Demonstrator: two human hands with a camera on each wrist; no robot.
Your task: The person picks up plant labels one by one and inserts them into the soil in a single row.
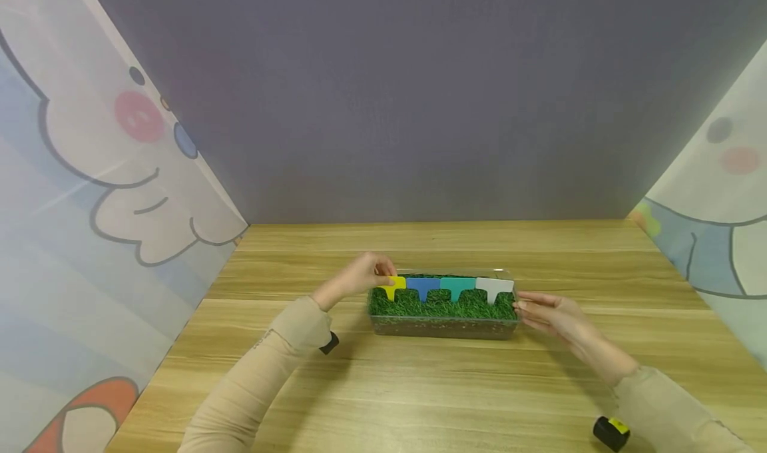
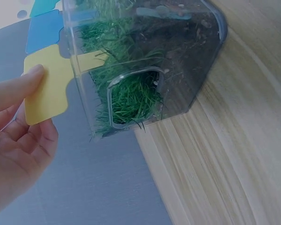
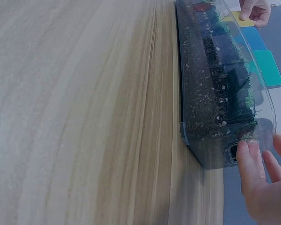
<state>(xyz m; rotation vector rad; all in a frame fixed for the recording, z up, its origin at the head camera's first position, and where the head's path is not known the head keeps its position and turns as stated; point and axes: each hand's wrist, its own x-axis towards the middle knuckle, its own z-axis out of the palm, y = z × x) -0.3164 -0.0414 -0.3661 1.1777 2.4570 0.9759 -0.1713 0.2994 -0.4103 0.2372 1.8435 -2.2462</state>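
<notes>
A clear plastic box (image 1: 443, 329) stands on the table, with dark soil under bright green grass (image 1: 443, 309). Four T-shaped plant labels would read as several in a row: yellow (image 2: 49, 86), blue (image 1: 423, 285), teal (image 1: 457, 285) and white (image 1: 495, 285). My left hand (image 1: 359, 276) pinches the yellow label's head between thumb and fingers, while its stem reaches into the grass. At the box's right end, my right hand (image 1: 563, 316) touches the end wall and rim with mostly straight fingers, the thumb near the small window in that wall.
The wooden table (image 1: 419, 386) extends around the box. A grey panel (image 1: 419, 106) rises behind it, and cartoon-printed walls flank both sides. Small black devices (image 1: 611, 433) show beside the sleeves.
</notes>
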